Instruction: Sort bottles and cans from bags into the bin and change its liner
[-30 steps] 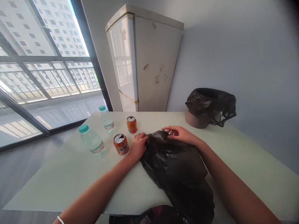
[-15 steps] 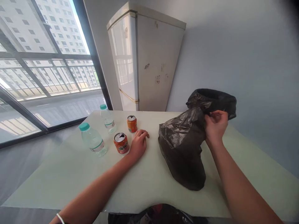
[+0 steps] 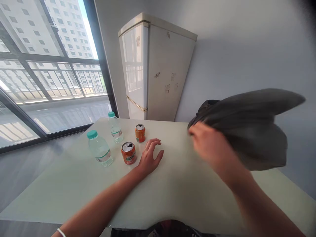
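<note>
Head view, one moment. Right hand (image 3: 212,148) is raised above the table (image 3: 74,184) and grips a dark plastic bag (image 3: 251,128); hand and bag are both motion-blurred, so the exact finger grip cannot be told; the bag is off the table surface, spread out to the right of the hand in front of the grey wall; a further dark, crumpled patch shows just behind the bag's left end, too hidden to identify.

Left hand (image 3: 149,156) rests palm-down on the table, fingers spread and loosely open, holding nothing; it lies just beside the near orange can (image 3: 128,152), which stands upright with its top opened; contact between thumb side and can cannot be confirmed.

A second orange can (image 3: 140,132) stands upright farther back; two clear water bottles with teal caps stand to the left, the near bottle (image 3: 99,148) and the far bottle (image 3: 114,126), both upright.

A white refrigerator (image 3: 158,69) stands behind the table against the wall; a large window (image 3: 49,72) fills the left side, with tall buildings beyond; a thin band sits on the left wrist.
</note>
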A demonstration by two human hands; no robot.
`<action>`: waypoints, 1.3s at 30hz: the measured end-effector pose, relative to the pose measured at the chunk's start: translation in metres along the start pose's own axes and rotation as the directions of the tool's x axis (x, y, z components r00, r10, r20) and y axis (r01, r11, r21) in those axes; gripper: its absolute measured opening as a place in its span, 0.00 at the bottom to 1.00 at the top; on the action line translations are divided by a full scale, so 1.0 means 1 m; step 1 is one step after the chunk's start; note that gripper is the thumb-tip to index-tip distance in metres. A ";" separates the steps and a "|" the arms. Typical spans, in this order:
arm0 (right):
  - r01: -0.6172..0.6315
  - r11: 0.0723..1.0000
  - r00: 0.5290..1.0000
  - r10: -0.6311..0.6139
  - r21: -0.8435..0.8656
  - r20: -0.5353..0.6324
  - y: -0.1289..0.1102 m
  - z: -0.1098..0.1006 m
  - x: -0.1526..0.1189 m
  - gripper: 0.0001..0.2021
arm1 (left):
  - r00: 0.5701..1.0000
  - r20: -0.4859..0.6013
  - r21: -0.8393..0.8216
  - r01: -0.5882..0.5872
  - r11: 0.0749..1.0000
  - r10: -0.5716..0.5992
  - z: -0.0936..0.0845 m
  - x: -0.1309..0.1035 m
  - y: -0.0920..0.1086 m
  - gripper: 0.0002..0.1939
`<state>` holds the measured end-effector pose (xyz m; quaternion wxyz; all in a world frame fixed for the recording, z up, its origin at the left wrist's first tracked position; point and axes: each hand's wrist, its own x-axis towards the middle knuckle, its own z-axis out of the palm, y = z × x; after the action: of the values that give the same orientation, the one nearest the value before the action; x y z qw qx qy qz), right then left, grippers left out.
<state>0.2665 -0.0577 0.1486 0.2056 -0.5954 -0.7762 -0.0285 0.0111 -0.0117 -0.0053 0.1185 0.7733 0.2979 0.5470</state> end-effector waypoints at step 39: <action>0.054 0.482 0.997 0.029 0.874 -0.077 -0.054 0.005 0.032 0.19 | 0.655 0.738 -0.590 0.743 0.317 -0.162 0.007 -0.007 0.021 0.30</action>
<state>0.2077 -0.0427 0.1661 0.5108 -0.4006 -0.6780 0.3449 0.0225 -0.0316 -0.0024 0.7277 0.5961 0.1473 0.3055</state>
